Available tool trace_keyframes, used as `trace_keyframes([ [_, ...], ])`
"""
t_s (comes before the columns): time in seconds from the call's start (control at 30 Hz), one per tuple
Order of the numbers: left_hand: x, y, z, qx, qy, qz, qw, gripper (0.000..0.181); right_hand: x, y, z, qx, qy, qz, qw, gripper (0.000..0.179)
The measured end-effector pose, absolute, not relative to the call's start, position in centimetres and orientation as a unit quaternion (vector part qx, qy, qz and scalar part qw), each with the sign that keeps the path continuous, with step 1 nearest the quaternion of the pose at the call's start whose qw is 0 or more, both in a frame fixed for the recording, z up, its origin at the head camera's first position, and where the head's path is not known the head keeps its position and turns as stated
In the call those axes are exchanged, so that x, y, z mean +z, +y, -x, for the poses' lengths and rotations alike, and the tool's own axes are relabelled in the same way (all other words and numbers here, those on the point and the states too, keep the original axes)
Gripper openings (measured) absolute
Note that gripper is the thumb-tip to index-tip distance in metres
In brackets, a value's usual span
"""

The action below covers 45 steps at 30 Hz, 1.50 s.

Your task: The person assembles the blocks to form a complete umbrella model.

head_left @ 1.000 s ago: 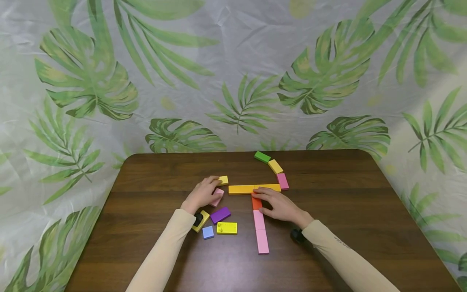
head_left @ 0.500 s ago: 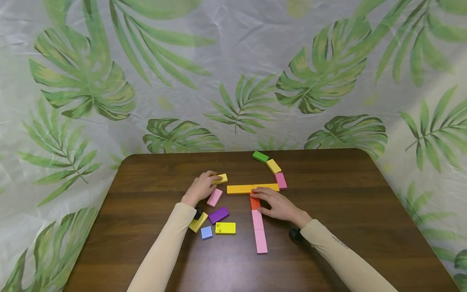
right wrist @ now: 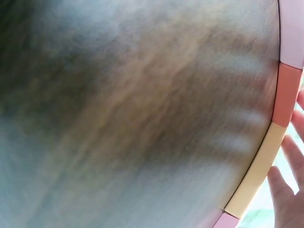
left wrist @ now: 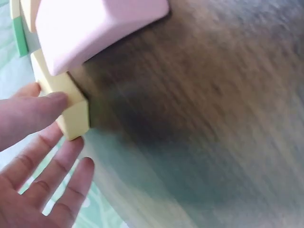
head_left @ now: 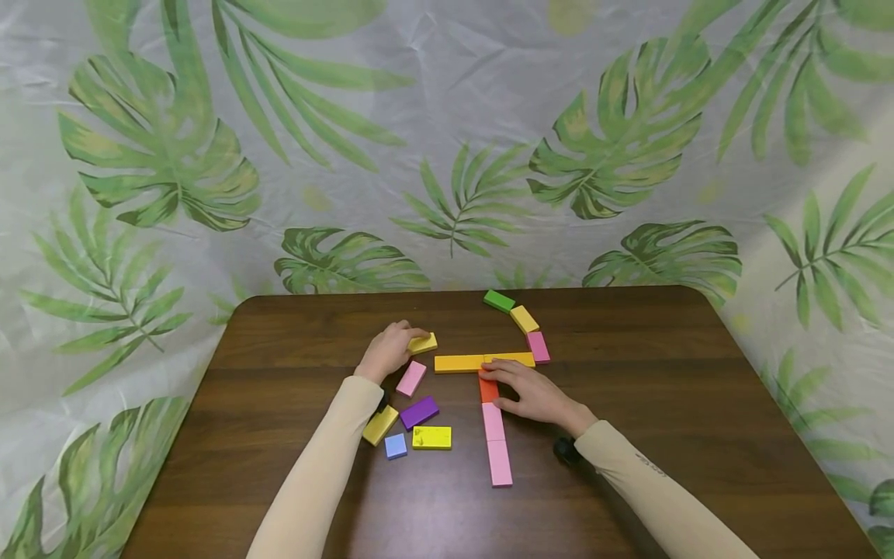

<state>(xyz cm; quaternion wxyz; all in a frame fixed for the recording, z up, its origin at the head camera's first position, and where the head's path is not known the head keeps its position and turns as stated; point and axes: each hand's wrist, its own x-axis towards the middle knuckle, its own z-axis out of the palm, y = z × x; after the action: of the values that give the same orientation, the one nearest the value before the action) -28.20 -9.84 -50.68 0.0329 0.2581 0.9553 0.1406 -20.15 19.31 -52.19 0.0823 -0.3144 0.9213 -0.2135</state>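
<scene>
My left hand [head_left: 386, 353] pinches a pale yellow block [head_left: 424, 343] at the left of the layout. In the left wrist view the thumb lies across that block [left wrist: 76, 118] and the other fingers spread out behind it. A light pink block [head_left: 411, 379] lies just nearer than this hand. My right hand [head_left: 536, 394] rests with relaxed fingers on the join between the row of orange blocks [head_left: 457, 363] and the red block [head_left: 488, 391]. The right wrist view catches only its fingers [right wrist: 294, 159] at the right edge, along the orange block [right wrist: 256, 168].
Two pink blocks [head_left: 497, 446] continue the line from the red one. A pink [head_left: 538, 347], a yellow [head_left: 524, 318] and a green block [head_left: 499, 300] curve away behind. Loose purple [head_left: 420, 412], bright yellow [head_left: 431, 438], blue [head_left: 395, 446] and dull yellow [head_left: 380, 425] blocks lie left on the brown table [head_left: 628, 334].
My left hand has shifted forward off the pink block, uncovering it, and has taken the pale yellow block between thumb and finger. The right hand stays in place.
</scene>
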Motion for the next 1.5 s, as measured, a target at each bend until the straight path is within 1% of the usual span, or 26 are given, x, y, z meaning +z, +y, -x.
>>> trace_keyframes([
  [0.37, -50.8, -8.8, 29.5, 0.164, 0.952, -0.260, 0.005, 0.041, -52.3, 19.4, 20.2, -0.213, 0.920, 0.318, 0.083, 0.054],
  [0.77, -51.1, -5.9, 30.9, 0.159, 0.961, -0.227, 0.015, 0.036, -52.4, 19.4, 20.3, -0.213, 0.920, 0.318, 0.089, 0.054],
  [1.07, -50.8, -4.3, 30.9, 0.158, 0.965, -0.205, 0.037, 0.041, -52.5, 19.5, 20.4, -0.215, 0.918, 0.320, 0.089, 0.053],
  [1.17, -50.7, -4.4, 30.6, 0.161, 0.964, -0.212, 0.030, 0.040, -52.5, 19.5, 20.5, -0.214, 0.919, 0.321, 0.089, 0.053],
  [1.37, -50.4, -4.9, 30.0, 0.128, 0.957, -0.260, -0.007, 0.030, -52.5, 19.6, 20.5, -0.215, 0.917, 0.324, 0.084, 0.053],
  [1.5, -50.2, -5.3, 29.5, 0.096, 0.954, -0.285, -0.004, 0.027, -52.5, 19.5, 20.4, -0.216, 0.918, 0.323, 0.083, 0.053],
])
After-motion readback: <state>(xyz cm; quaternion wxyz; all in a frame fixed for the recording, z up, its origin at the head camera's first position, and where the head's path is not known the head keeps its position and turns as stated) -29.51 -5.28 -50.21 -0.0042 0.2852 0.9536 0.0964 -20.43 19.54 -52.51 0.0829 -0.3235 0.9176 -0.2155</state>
